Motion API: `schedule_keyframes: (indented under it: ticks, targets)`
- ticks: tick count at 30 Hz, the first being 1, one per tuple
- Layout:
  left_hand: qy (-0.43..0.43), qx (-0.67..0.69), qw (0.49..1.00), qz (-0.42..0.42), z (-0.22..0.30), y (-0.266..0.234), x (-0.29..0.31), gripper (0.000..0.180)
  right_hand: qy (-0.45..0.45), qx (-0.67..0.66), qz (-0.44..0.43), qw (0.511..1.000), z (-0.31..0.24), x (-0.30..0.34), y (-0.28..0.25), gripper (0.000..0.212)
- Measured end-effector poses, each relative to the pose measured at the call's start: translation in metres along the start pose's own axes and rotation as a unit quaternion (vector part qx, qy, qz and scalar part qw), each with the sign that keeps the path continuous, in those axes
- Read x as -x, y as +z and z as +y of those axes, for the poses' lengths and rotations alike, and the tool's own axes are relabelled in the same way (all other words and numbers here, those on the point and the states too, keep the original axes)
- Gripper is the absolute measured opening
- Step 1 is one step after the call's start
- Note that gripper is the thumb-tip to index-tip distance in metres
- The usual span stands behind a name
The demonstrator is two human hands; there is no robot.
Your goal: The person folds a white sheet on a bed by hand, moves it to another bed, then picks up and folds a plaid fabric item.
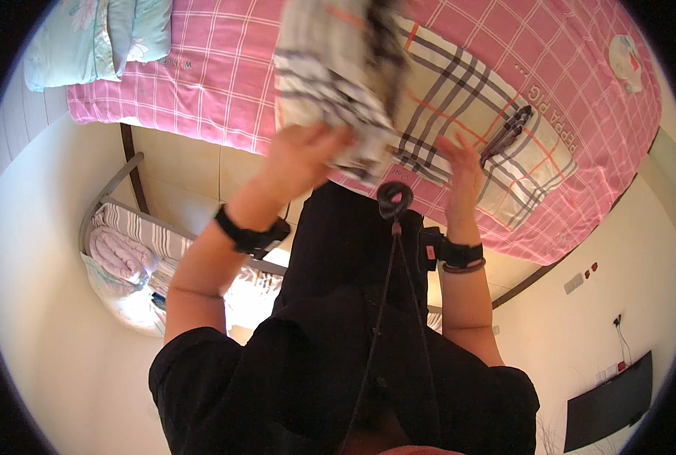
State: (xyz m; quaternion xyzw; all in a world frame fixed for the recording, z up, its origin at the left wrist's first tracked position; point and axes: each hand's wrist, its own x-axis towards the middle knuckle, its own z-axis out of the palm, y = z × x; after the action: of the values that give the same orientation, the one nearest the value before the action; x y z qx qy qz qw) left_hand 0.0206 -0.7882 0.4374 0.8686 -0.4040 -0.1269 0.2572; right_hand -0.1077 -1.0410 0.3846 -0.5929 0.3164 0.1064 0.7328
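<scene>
My left hand (304,159) is at the near edge of a cream, black and orange checked cloth (327,83), which is bunched and blurred by motion above the bed. Its fingers are closed on the cloth, though the blur hides the exact grip. To the right, my right hand (461,171) is open, fingers apart, just beside a second stretch of checked cloth (459,91). That part lies spread on the bed, with a dark gathered piece (508,133) on top. I cannot tell whether the two parts are joined.
Both lie over a bed with a pink checked sheet (224,72). Pale green bedding (73,45) sits at its far left corner. Behind my left arm is a metal-framed bed or rack (114,178) with a rolled pink blanket (122,254). A dark screen (609,406) is on the right wall.
</scene>
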Motion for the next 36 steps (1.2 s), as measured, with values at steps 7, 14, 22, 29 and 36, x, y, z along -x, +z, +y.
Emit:
schedule_keyframes:
  ticks: [7,14,22,29,36]
  targets:
    - [-0.047,-0.033,0.998,-0.032,-0.005,0.095,-0.007,0.031,0.172,-0.200,0.068,0.962,0.005,-0.049,0.055,0.077]
    - [-0.022,-0.013,0.997,-0.069,-0.020,0.075,0.008,0.026,0.038,-0.105,0.070,0.991,-0.013,-0.094,0.093,0.050]
    - [-0.300,0.111,0.940,0.119,-0.036,0.045,0.001,0.042,0.025,-0.046,0.035,0.998,-0.013,-0.114,0.111,0.031]
    - [-0.483,0.044,0.874,0.018,-0.091,0.033,-0.016,0.059,0.045,-0.016,0.067,0.997,0.002,-0.126,0.126,0.029]
    - [-0.495,0.268,0.826,-0.013,-0.112,0.034,-0.008,0.045,-0.276,0.415,0.200,0.844,-0.005,-0.087,0.143,0.070]
